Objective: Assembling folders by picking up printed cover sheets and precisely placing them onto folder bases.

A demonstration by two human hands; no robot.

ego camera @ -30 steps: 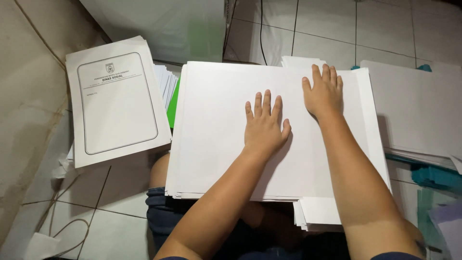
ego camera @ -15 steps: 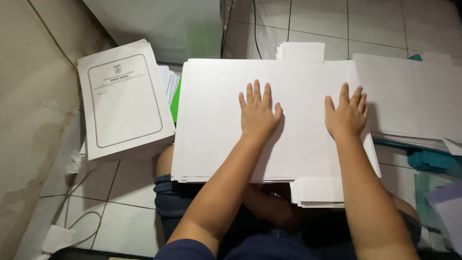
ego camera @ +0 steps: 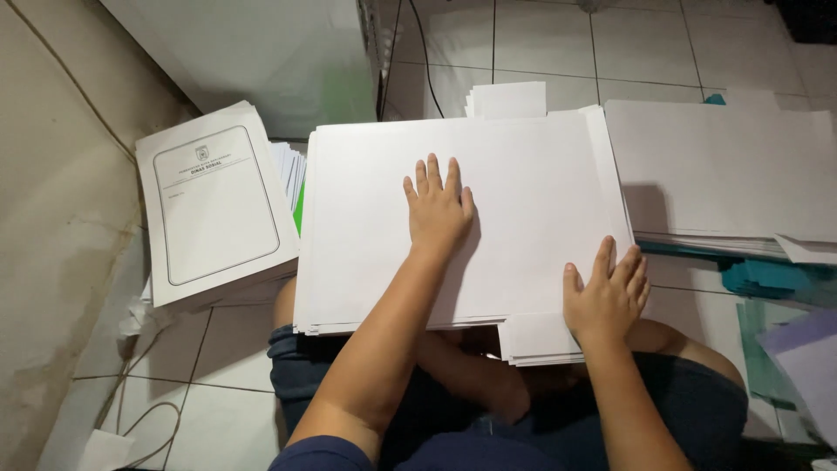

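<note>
1. Head view: we see a wide stack of blank white paper (ego camera: 523,174) resting across the person's lap, edges roughly squared.
2. Left hand (ego camera: 438,208) lies flat, fingers spread, mid-sheet.
3. Right hand (ego camera: 607,296) lies spread at the stack's near right corner.
4. On the left, a pile of printed forms (ego camera: 214,209) sits on the tiled floor (ego camera: 540,35), each with a rounded black border.

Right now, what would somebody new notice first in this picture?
First, the big stack of blank white paper sheets across the person's lap, with the left hand pressed flat on its middle and the right hand at its near right corner. Next, the stack of white forms with a rounded black border on the tiled floor to the left.
</note>
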